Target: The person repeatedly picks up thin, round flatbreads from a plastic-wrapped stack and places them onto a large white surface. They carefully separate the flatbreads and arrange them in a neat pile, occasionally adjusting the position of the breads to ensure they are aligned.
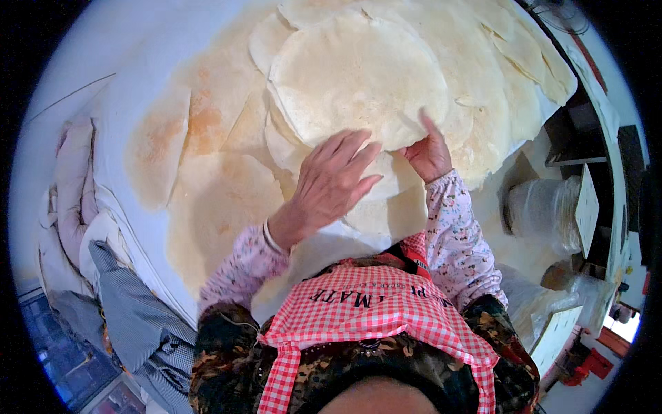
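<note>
A large pile of thin, round flatbread sheets is spread in front of me. The uppermost round sheet (357, 77) lies on overlapping sheets at the centre. Over its near edge is my left hand (333, 181), fingers spread, with a pale band at the wrist; nothing shows in its grasp. My right hand (429, 152) is at the near right edge of the same sheet. Its thumb is raised over the surface, and its other fingers are partly hidden at the rim, so a firm hold cannot be made out. Browned sheets (207, 116) lie to the left.
White cloth (139, 227) runs beneath the bread on the left, beside a grey checked garment (134, 305). At right stand plastic-wrapped stacks (543, 215) with a pale board (587, 212) against one. A red checked apron (357, 300) covers my front.
</note>
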{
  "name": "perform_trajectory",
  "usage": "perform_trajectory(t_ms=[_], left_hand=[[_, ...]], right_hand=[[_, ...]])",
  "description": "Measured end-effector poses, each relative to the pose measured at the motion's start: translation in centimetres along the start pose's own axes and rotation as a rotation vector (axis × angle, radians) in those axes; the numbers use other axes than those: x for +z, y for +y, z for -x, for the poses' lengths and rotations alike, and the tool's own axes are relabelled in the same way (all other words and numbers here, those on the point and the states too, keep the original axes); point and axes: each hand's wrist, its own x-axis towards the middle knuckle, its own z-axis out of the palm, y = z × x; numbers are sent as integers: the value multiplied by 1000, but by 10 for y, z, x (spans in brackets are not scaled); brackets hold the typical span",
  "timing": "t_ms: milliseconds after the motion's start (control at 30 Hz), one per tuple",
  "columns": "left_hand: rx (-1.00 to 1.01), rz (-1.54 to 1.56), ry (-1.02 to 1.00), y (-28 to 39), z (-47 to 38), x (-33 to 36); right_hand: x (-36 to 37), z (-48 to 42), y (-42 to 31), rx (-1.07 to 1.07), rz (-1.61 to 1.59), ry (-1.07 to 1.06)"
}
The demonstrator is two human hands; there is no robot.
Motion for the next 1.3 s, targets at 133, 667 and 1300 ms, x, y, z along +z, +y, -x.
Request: perform_trajectory(t_ms=[133, 667, 1300], left_hand=[[-741, 1026, -300, 1, 35, 18], [-993, 1549, 699, -126, 10, 48], [-853, 656, 388, -120, -47, 34]], right_hand=[[-3, -12, 3, -6, -2, 85], [-23, 25, -24, -871, 1609, 254], [102, -46, 47, -804, 2001, -141]])
